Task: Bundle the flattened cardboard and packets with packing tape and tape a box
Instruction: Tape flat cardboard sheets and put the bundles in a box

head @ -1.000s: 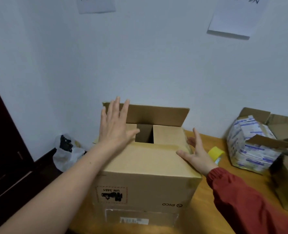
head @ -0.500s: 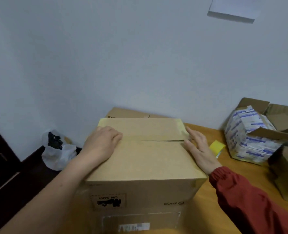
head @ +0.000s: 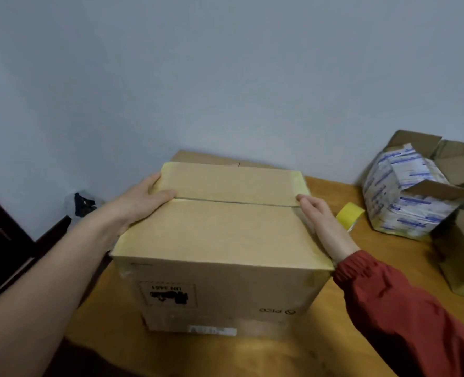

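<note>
Pressing left hand (head: 143, 204) and right hand (head: 324, 227) flat, gripping nothing, we steady the brown cardboard box (head: 220, 235): probably stiff, light; hold seam ends.

Your box (head: 220, 232) stands upright on the worktop (head: 361, 317) in front of you, plain brown, its two top flaps folded flat and meeting at a bare seam across the lid. Its printed label faces you upside down. The yellow tape roll (head: 349, 214) lies just right of it. Flattened cardboard (head: 203, 157) lies behind it by the wall. White-and-blue packets (head: 399, 197) sit bundled farther right.
</note>
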